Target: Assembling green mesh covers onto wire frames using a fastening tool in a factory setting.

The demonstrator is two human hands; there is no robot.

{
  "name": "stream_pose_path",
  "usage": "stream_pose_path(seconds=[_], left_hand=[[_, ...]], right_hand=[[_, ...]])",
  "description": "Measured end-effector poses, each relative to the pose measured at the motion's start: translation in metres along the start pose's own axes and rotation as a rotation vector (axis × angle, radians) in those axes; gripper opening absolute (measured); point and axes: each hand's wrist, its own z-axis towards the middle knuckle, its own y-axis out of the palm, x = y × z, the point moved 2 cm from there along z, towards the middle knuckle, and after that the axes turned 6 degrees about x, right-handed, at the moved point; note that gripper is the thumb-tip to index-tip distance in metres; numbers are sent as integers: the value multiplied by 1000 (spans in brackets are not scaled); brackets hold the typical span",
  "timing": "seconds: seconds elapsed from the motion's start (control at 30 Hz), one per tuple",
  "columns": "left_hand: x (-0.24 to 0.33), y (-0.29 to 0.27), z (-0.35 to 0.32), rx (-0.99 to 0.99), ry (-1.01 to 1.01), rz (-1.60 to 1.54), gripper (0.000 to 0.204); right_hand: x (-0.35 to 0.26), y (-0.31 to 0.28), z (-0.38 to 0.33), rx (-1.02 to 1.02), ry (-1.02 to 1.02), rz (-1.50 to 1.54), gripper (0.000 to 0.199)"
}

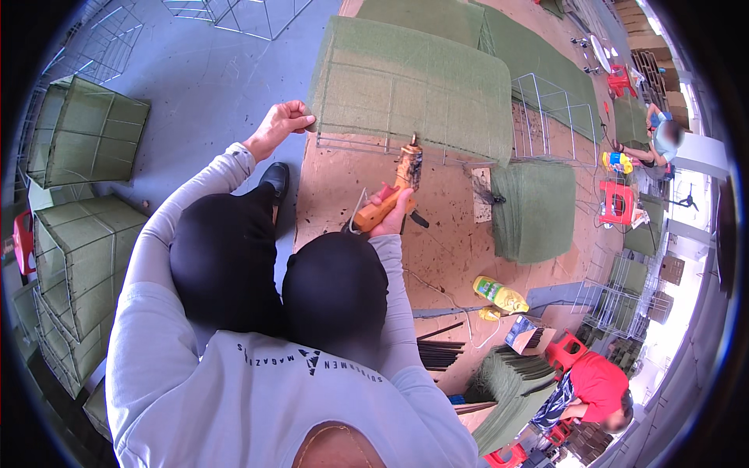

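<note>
My left hand [282, 126] pinches the near left corner of a green mesh sheet [413, 86]. That sheet lies over a metal wire frame [367, 147], whose near edge shows below the fabric. In my right hand [388, 212] is an orange glue gun [398, 191], its nozzle pointing up at the near edge of the mesh and frame. Dark residue coats the front of the gun. Whether the nozzle touches the mesh, I cannot tell.
Cardboard [445, 257] covers the work area. Right of the gun lie a stack of green mesh pieces [538, 210] and a yellow bottle [499, 294]. Mesh-covered frames [90, 132] stand at left. Two people [601, 390] sit at right near red stools [616, 203].
</note>
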Motion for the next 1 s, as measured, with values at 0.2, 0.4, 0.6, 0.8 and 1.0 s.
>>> stream_pose_path(seconds=[0.2,0.4,0.6,0.8,1.0], left_hand=[[-4,-1,1,21,-5,-3,10],[-3,0,-1,38,-19,-31,12],[1,4,-2,46,-6,-40,10],[-2,2,-3,34,66,-28,8],[-2,4,-3,43,72,-26,8]], right_hand=[[2,-4,4,-7,44,43,58],[34,22,-9,28,140,-100,43],[41,25,-8,2,230,-208,44],[41,28,-9,-13,248,-224,46],[47,26,-5,-11,291,-261,46]])
